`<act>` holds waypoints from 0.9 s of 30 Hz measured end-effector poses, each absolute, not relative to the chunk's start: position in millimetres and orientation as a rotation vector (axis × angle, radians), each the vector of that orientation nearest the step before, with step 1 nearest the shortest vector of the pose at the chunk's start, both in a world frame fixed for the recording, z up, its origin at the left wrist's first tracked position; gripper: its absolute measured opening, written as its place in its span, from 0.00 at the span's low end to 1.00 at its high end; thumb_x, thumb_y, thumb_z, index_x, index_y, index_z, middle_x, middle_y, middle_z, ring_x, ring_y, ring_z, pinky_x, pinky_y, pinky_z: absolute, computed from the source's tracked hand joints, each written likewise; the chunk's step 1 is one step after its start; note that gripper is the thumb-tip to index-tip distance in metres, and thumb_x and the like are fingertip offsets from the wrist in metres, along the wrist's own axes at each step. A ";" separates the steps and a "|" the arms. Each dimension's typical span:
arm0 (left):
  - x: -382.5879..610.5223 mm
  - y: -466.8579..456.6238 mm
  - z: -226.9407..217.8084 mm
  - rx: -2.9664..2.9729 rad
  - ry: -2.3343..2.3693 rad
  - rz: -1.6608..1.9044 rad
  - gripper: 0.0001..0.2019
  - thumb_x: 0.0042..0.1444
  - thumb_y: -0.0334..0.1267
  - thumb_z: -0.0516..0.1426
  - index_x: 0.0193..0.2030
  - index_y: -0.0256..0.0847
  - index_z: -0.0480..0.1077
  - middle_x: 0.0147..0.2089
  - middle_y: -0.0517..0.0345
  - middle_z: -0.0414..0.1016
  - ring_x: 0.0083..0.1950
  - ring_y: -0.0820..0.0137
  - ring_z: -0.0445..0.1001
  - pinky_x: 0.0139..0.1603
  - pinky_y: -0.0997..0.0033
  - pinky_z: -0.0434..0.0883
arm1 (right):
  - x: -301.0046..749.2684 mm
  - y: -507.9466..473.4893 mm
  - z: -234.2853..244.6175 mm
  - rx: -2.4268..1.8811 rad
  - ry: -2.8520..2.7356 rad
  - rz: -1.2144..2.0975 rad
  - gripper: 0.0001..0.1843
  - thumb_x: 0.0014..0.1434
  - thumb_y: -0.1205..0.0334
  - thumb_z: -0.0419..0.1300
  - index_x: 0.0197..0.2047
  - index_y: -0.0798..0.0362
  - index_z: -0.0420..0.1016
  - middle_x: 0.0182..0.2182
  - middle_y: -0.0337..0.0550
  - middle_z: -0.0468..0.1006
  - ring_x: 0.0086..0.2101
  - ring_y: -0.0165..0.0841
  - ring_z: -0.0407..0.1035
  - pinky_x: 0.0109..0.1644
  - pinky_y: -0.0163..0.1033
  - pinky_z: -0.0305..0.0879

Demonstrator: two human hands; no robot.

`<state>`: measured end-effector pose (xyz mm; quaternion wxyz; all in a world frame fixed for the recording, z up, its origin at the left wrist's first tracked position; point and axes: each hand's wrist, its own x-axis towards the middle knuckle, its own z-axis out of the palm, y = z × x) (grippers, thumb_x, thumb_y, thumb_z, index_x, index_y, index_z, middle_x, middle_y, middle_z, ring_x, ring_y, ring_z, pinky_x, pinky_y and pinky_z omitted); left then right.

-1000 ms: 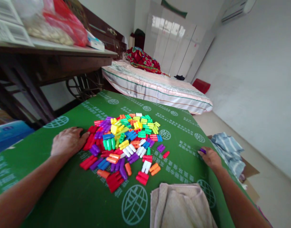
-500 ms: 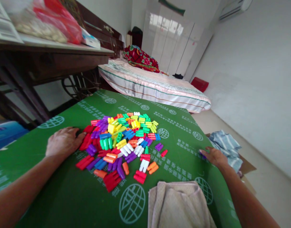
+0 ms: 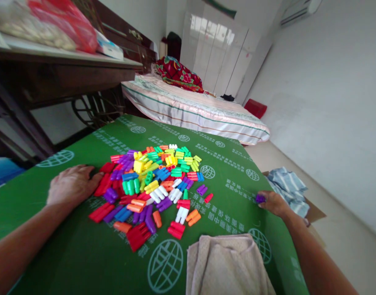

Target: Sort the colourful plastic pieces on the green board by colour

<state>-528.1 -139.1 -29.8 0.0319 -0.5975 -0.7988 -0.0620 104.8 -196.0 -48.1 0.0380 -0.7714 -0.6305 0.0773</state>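
Observation:
A loose pile of colourful plastic building blocks point(image 3: 159, 192), shaped like short joined tubes, lies on the green table covering point(image 3: 225, 221). My left hand point(image 3: 73, 184) rests palm down at the pile's left edge, its thumb stretched out beside the red blocks point(image 3: 103, 184). Whether the thumb touches them I cannot tell. Far to the right, near the table's edge, my right hand point(image 3: 274, 203) pinches a small purple block point(image 3: 259, 198) between thumb and fingers. Between this hand and the pile lie a purple block point(image 3: 202, 189) and a red block point(image 3: 209, 198).
A folded beige cloth point(image 3: 227, 266) lies at the table's near edge. Beyond the right edge, a blue striped cloth point(image 3: 286, 188) sits in a cardboard box point(image 3: 315, 211). A bed point(image 3: 194, 112) stands behind the table, and a wooden desk point(image 3: 68, 78) with bags stands at left.
The purple block in my right hand shows more clearly now, as the hand has turned slightly. My left hand stays beside the red blocks. The whole view has shifted a little.

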 end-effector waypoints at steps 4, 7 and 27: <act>-530.0 -137.6 -32.5 -1.842 -2.454 -0.208 0.34 0.55 0.55 0.39 0.57 0.31 0.65 0.63 0.43 0.61 0.61 0.52 0.60 0.59 0.55 0.59 | 103.4 -186.9 -48.2 -2.426 -1.886 0.184 0.11 0.48 0.54 0.61 0.35 0.47 0.78 0.29 0.38 0.79 0.33 0.34 0.74 0.37 0.35 0.65; -531.7 -137.1 -33.9 -1.853 -2.444 -0.211 0.33 0.54 0.55 0.41 0.56 0.32 0.65 0.62 0.42 0.62 0.61 0.51 0.60 0.58 0.55 0.59 | 105.5 -180.3 -47.8 -2.471 -1.835 0.134 0.14 0.50 0.48 0.59 0.34 0.48 0.78 0.28 0.40 0.78 0.33 0.35 0.73 0.36 0.35 0.64; -529.5 -142.1 -37.6 -1.840 -2.386 -0.232 0.29 0.56 0.52 0.43 0.54 0.33 0.67 0.60 0.43 0.64 0.58 0.53 0.62 0.56 0.57 0.61 | 99.5 -185.4 -43.6 -2.340 -1.680 0.023 0.28 0.58 0.44 0.48 0.45 0.59 0.76 0.36 0.54 0.80 0.37 0.43 0.74 0.41 0.43 0.67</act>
